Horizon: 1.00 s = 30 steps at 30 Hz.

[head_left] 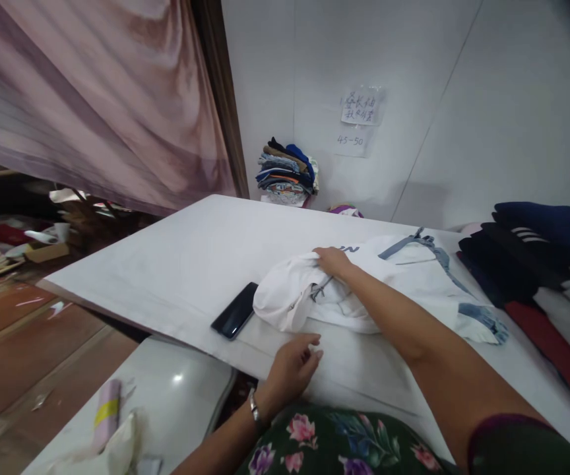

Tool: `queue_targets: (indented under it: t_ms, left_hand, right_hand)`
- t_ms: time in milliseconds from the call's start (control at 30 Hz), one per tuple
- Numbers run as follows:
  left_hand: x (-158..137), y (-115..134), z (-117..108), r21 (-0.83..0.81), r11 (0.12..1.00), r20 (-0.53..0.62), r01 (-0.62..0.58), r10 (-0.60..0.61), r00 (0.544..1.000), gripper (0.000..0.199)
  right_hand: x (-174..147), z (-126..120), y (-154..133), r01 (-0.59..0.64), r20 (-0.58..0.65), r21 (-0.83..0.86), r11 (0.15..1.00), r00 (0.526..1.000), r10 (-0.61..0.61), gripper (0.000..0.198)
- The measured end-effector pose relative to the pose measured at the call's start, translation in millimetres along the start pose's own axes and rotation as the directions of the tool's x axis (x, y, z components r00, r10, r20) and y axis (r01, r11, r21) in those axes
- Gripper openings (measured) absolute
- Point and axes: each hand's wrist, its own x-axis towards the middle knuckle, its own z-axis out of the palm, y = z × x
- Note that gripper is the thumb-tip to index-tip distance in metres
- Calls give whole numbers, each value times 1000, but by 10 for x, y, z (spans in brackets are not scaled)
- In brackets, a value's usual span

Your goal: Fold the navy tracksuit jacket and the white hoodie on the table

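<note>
A white garment (pixel 292 287) lies bunched and partly spread on the white table, with blue-grey trim at its right end and some dark print at the top. My right hand (pixel 333 262) reaches across it, fingers closed on the fabric near its upper left part. My left hand (pixel 295 361) hovers by the near edge of the table, below the garment; its fingers are loosely bent and apart, holding nothing. A black phone (pixel 235 311) rests just left of the garment.
The white table (pixel 166 257) runs up to a wall. Folded clothes are stacked in a pile (pixel 286 173) behind it, and more dark, grey and red clothes (pixel 527 254) lie at the right. A lower white surface (pixel 181 382) holds a pink roll (pixel 107 412) with a yellow band.
</note>
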Motion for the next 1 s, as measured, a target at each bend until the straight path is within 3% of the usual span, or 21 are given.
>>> queue_targets:
  t_ms: [100, 167, 300, 500, 567, 633, 700, 733, 800, 900, 1000]
  left_hand:
    - [71, -23, 123, -234, 935, 116, 265, -244, 963, 35]
    - [177, -20, 161, -429, 804, 203, 411, -357, 912, 44]
    - [478, 72, 213, -649, 549, 343, 526, -406, 847, 54]
    - [932, 219, 377, -778, 354, 401, 519, -356, 844, 44]
    - [1022, 233, 389, -743, 438, 336, 506, -410, 848, 38]
    - [1092, 244, 356, -597, 656, 185, 461, -447, 875, 31]
    - [1161, 274, 300, -367, 855, 23, 368, -387, 922, 25]
    - [1200, 303, 277, -260, 913, -15, 314, -329, 944, 24]
    - [1282, 391, 269, -104, 969, 4, 226, -227, 974, 23]
    - [1399, 544, 374, 27, 985, 148, 169, -171, 974, 25]
    - [1488, 598, 563, -45, 980, 165, 196, -186, 969, 34]
  right_hand:
    - [44, -257, 149, -35, -118, 31, 999, 992, 39, 35]
    - [26, -534, 289, -27, -271, 95, 995, 961, 52, 37]
    - [-119, -1160, 574, 104, -618, 239, 965, 783, 69, 25]
    - [-560, -1860, 846, 110, -817, 284, 953, 548, 180, 14]
    - [-710, -2039, 912, 109, -849, 302, 947, 482, 216, 13]
    - [-839, -2199, 986, 110, -869, 323, 940, 427, 248, 12]
    - [-941, -2330, 1067, 110, -880, 339, 934, 388, 274, 11]
    - [-980, -2379, 1105, 110, -882, 346, 932, 375, 284, 10]
    - [-1037, -2443, 1165, 113, -886, 359, 927, 353, 300, 9]
    - [-1085, -2465, 1174, 133, -892, 362, 923, 337, 301, 10]
    - [-1135, -2466, 1086, 134, -895, 346, 928, 343, 284, 12]
